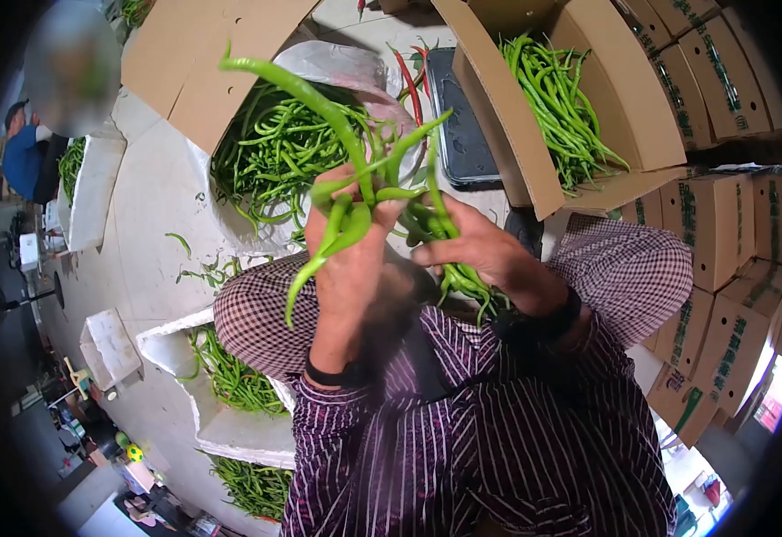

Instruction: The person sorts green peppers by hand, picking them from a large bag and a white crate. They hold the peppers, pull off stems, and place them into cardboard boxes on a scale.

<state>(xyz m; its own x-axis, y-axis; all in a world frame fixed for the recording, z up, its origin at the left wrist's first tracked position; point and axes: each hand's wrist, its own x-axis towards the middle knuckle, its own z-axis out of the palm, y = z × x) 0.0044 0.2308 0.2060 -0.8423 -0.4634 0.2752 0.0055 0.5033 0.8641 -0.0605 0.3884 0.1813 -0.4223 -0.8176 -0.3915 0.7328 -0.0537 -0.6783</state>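
My left hand (348, 268) is closed around a few long green chili peppers (324, 106), which stick up and out past the fingers. Close beside it, my right hand (494, 255) has its fingers curled on a bunch of green chili peppers (464, 279) that hangs over my lap. Below both hands and behind them lies a plastic-lined container heaped with green chili peppers (297, 148). To the right of that, a cardboard box (516, 157) stands open with long green chili peppers (556, 107) inside. The palms are partly hidden by the peppers.
A dark flat device (467, 148) lies beside the box, near red chili peppers (406, 85). White foam boxes (167, 345) with peppers stand at left. Printed cartons (709, 224) are stacked at right. Another person (26, 152) sits at far left.
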